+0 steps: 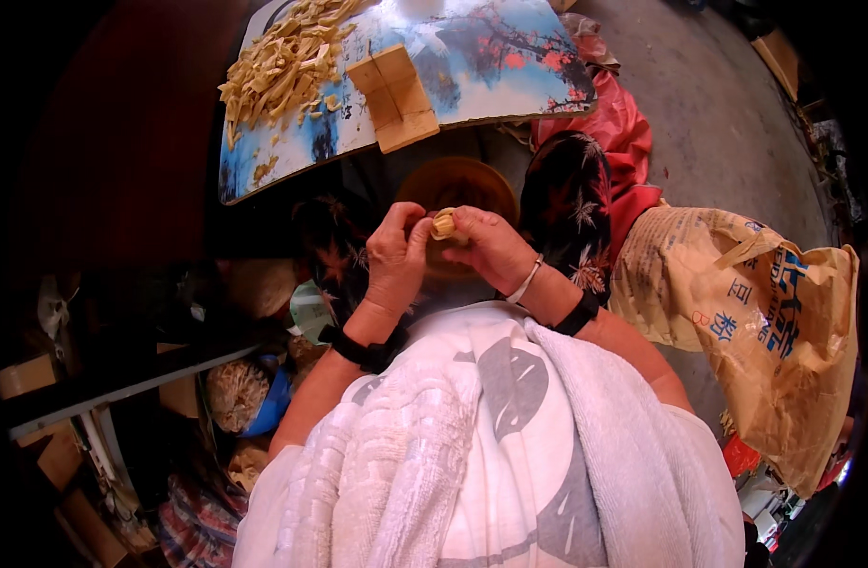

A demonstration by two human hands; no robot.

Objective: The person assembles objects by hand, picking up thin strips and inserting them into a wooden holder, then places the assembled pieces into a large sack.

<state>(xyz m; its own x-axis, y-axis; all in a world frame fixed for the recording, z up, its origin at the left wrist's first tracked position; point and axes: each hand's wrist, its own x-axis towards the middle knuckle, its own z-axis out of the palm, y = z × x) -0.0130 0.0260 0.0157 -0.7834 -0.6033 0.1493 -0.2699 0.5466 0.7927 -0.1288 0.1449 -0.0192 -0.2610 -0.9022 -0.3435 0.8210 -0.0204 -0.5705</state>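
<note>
A small pale-yellow ridged bundle (442,225), perhaps of folded strips, is pinched between my two hands over my lap. My left hand (397,248) grips its left side with thumb and forefinger, the other fingers curled in. From the right, my right hand (493,248) holds it with thumb and fingers. Below and just beyond the hands, a round brown basin (462,170) sits between my knees; its inside is dark. On the table ahead lies a heap of pale-yellow strips (292,66), the same colour as the bundle.
A jointed wooden board (394,99) overhangs the near edge of the painted tabletop (462,80). A large brown paper sack (737,322) stands at my right, with red plastic (628,142) behind it. To the left are a metal rail (140,388) and a blue bag (271,402).
</note>
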